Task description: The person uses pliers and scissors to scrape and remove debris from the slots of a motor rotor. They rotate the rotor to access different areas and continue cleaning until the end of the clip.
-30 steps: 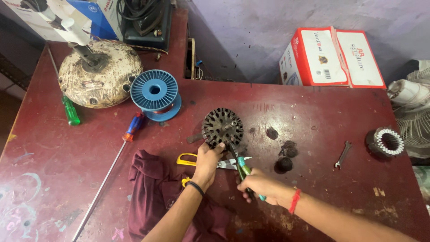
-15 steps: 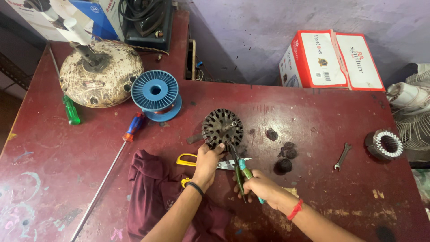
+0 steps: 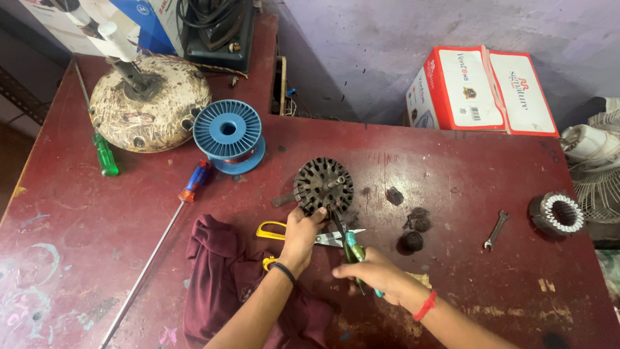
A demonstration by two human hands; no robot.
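While the dark slotted stator core [image 3: 324, 185] is sitting near the middle of the desk [image 3: 77, 213], the right hand [image 3: 374, 274] has been drawing nearer over the last second, closed around green-handled pliers [image 3: 345, 242] whose tip is now meeting the core's near edge. The left hand [image 3: 301, 231] is staying pressed on that edge, fingers curled. Scissors [image 3: 303, 234] and a maroon cloth [image 3: 223, 284] are crowding the near side, while bare desk is lying open to the right toward the small spanner [image 3: 496, 229].

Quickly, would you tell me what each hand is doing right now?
Left hand: closed on the edge of the dark slotted motor core.
Right hand: closed around the green-handled tool, its tip at the core.
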